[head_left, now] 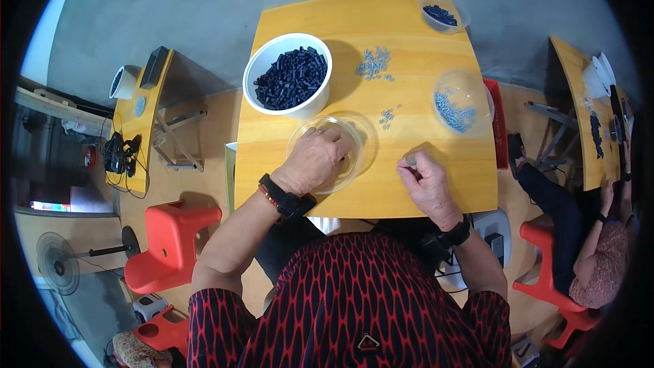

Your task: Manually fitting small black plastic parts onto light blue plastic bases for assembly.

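The right hand [429, 180] curls its fingers over the table [470, 194] and the left hand [313, 160] dips into a clear bowl [353, 165]; I cannot tell whether either clamps anything. Loose metal pieces [386, 120] lie ahead, between both hands.

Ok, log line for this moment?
left hand: at clear bowl | right hand: curled, contents unclear | white bucket: holds black pieces

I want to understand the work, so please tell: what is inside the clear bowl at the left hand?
The left hand reaches inside the clear bowl, fingers bent. Beside it, the yellow table shows through the bowl. Whatever lies under the hand is covered; I cannot tell.
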Demonstrator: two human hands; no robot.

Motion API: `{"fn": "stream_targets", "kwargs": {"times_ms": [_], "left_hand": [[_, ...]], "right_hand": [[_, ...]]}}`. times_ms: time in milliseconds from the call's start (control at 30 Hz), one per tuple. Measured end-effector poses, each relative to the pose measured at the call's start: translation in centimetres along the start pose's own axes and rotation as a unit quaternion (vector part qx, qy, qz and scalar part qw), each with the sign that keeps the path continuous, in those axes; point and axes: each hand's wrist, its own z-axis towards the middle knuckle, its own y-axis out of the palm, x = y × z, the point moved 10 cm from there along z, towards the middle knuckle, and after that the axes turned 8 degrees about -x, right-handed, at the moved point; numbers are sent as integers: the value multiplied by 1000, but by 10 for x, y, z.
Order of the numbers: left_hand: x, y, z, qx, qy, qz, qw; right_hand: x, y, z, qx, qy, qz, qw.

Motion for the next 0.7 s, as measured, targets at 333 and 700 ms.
{"fn": "stream_targets", "kwargs": {"times_ms": [333,700], "left_hand": [[-1,-5,-1,6,1,-14,1000],[-2,-3,-5,-15,15,-15,1000]], "right_hand": [[17,-7,26,-10,66,-10,998],[-11,5,133,-56,-95,-268,957]]}}
